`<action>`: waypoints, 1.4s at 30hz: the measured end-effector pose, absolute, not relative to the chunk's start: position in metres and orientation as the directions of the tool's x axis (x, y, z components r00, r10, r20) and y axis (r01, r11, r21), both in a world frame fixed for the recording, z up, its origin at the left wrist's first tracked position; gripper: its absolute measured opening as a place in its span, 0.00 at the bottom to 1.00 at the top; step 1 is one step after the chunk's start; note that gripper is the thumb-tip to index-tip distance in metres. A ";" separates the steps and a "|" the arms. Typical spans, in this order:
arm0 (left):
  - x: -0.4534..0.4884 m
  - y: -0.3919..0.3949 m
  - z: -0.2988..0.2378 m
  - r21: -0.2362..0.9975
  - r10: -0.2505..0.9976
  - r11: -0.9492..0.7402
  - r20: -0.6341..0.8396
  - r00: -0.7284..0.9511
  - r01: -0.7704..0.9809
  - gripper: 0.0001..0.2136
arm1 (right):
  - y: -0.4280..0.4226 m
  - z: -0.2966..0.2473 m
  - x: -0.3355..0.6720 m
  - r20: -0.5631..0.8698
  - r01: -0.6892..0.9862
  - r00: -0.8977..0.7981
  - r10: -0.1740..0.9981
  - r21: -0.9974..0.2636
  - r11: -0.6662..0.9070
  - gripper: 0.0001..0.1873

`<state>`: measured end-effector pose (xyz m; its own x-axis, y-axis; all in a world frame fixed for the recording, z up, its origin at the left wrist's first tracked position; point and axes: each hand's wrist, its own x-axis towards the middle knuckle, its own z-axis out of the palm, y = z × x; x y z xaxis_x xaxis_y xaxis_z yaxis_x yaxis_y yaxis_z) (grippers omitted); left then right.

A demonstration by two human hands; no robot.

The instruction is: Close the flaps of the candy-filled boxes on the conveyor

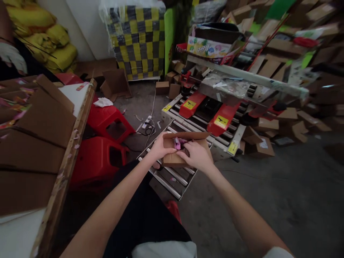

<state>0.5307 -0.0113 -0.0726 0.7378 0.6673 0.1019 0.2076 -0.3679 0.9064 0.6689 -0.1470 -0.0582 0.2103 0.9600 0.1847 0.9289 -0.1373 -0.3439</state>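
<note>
Pink packet (pixel 177 143) lies inside the cardboard box (pixel 172 160) over the near edge of the roller conveyor (pixel 167 185), immediately left of the right hand (pixel 197 154), whose grip state cannot be told, the left hand (pixel 159 147) clasping the box's left edge.

No words or numbers can be read here. Two yellow stickers (pixel 189 104) with black pictures sit on the red parts (pixel 199 97) of the roller machine (pixel 220 144). Letters on the colorful box (pixel 209 47) are too blurry.
</note>
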 end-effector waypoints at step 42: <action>0.451 -0.102 -0.093 0.897 0.850 -0.395 0.275 0.449 0.197 0.12 | -0.163 -0.090 0.643 0.259 0.970 0.073 0.963 -0.245 -0.008 0.45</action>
<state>0.4505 -0.1019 -0.0933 0.4490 0.8500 0.2755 0.1972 -0.3950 0.8973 0.6429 -0.1633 -0.0901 0.0730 0.9630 0.2593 0.9696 -0.0077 -0.2447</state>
